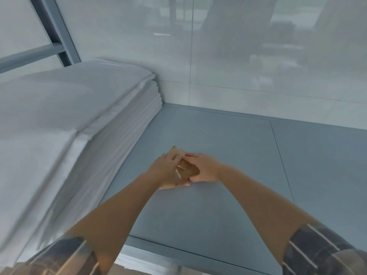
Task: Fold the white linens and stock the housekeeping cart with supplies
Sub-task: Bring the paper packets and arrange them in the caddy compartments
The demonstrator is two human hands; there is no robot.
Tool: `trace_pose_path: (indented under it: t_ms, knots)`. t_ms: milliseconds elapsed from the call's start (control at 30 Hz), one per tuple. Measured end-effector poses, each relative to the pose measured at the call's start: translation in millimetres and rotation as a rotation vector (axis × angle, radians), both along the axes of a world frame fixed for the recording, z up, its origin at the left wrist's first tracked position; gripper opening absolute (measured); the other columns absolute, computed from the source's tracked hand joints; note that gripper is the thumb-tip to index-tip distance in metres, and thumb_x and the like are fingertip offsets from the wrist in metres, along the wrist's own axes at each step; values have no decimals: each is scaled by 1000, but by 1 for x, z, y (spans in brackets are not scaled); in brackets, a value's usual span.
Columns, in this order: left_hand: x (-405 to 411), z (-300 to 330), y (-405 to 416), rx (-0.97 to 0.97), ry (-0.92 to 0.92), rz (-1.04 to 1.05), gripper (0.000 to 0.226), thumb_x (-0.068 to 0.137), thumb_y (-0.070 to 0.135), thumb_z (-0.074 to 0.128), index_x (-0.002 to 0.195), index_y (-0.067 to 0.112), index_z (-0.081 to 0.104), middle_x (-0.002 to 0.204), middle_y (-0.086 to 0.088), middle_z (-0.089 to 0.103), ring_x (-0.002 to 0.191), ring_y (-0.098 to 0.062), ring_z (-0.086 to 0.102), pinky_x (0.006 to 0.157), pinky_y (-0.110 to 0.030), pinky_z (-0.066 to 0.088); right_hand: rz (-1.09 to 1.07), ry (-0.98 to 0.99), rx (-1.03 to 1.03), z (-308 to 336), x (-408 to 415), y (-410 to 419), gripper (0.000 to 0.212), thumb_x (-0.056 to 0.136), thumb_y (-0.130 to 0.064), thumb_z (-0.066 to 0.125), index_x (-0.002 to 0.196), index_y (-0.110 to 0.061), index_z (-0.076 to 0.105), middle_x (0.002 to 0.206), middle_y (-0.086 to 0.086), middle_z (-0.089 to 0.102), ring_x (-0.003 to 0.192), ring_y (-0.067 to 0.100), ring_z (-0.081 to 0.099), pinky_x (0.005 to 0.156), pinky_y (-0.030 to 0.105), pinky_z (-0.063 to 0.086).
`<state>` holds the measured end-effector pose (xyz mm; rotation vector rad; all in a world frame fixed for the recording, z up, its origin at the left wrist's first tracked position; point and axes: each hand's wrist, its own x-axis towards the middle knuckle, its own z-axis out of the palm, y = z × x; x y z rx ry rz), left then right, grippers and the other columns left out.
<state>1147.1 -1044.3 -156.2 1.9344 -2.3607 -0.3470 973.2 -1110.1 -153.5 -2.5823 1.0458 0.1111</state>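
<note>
I see both hands meeting over the grey shelf surface (pixel 228 155), left hand (pixel 164 171) and right hand (pixel 202 167) together gripping small tan flat packets (pixel 186 171), fingers of each closed around them, one packet corner poking out past the left fingers. Tall stack of folded white linens (pixel 69 120) sits on the same surface just left of the hands, against the pale back wall (pixel 238 56)

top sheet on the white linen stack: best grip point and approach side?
Take the top sheet of the linen stack at its free corner nearest the wall, coming from the stack's right side over the bare grey shelf. The layered edges show there, so one layer can be pinched off. Both hands hold small tan packets.
</note>
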Motion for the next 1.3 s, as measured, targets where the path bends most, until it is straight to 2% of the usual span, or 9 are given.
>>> trace_pose_path:
  t_ms: [367,467,567,667,767,833,1000,1133,1300]
  knots:
    - [-51,4,69,53,-126,-102,77,84,60,47,146,18,31,148,-2,37,132,-24,37,107,-33,32,-120,-29,-47,-2,-49,104,68,88,-34,56,148,-16,31,154,3,31,131,28,38,106,35,32]
    - [-68,18,101,-62,-64,-125,49,76,31,69,122,17,61,122,-6,62,94,-26,61,77,-29,51,-167,-47,6,3,-66,137,63,91,-29,53,149,-17,31,156,0,29,134,23,36,107,32,29]
    - [-82,28,130,-167,47,-169,39,48,18,88,84,21,75,90,-3,73,60,-21,63,49,-22,50,-216,-157,95,15,-87,172,52,96,-25,52,146,-21,38,152,-4,37,131,19,43,107,28,31]
    - [-94,38,148,-186,173,-206,30,60,10,85,87,20,75,82,0,72,63,-22,63,53,-26,52,-361,-392,135,36,-106,207,37,96,-20,54,133,-24,57,133,-8,59,116,10,57,99,21,41]
    - [-110,52,156,-206,248,-220,19,69,5,81,82,17,73,69,2,65,63,-23,61,51,-27,49,-565,-527,93,55,-116,231,25,95,-23,59,117,-19,69,112,-5,70,103,12,64,91,28,48]
    - [-123,63,156,-214,322,-230,12,77,6,75,85,14,72,72,0,66,68,-25,62,54,-30,50,-719,-611,82,64,-123,240,20,92,-22,63,109,-14,72,105,-2,72,97,14,66,88,30,50]
    - [-169,89,151,-270,416,-351,7,82,9,69,89,12,70,81,0,68,74,-27,62,57,-33,47,-1052,-890,42,86,-160,271,14,91,-13,63,99,-23,71,98,-9,71,92,4,64,79,11,46]
    - [-228,107,155,-220,477,-474,10,88,16,64,97,15,68,89,0,67,81,-27,62,64,-34,45,-1256,-1094,-28,105,-200,306,22,91,-3,58,94,-20,71,95,-7,72,92,7,67,84,24,51]
    - [-322,126,179,-152,577,-686,8,89,23,62,96,27,62,88,7,61,81,-18,57,63,-31,44,-1432,-1214,-245,127,-264,365,27,91,3,52,94,-17,71,91,-6,74,90,15,70,83,26,52]
